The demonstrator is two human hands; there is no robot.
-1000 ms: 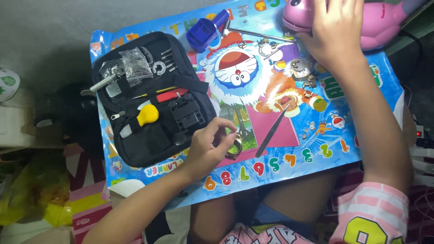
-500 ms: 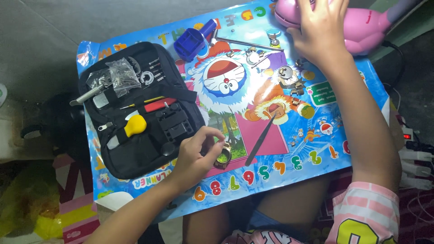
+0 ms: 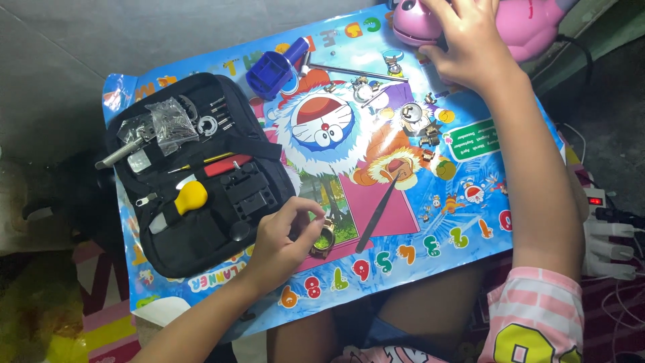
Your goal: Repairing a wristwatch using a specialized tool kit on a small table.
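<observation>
Cartoon mat (image 3: 463, 222): left hand (image 3: 282, 242) pinches round gold watch case (image 3: 324, 240); right hand (image 3: 470, 40) grips pink lamp (image 3: 531, 23).

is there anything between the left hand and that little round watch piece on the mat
Nothing visible. The left hand already has its fingertips on the small round watch piece, which lies on the cartoon mat. The tweezers lie just to its right and the black tool case to its left, both clear of the contact.

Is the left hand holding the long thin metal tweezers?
No, the left hand pinches a small round watch case, while the tweezers lie untouched on the colourful cartoon mat.
</observation>
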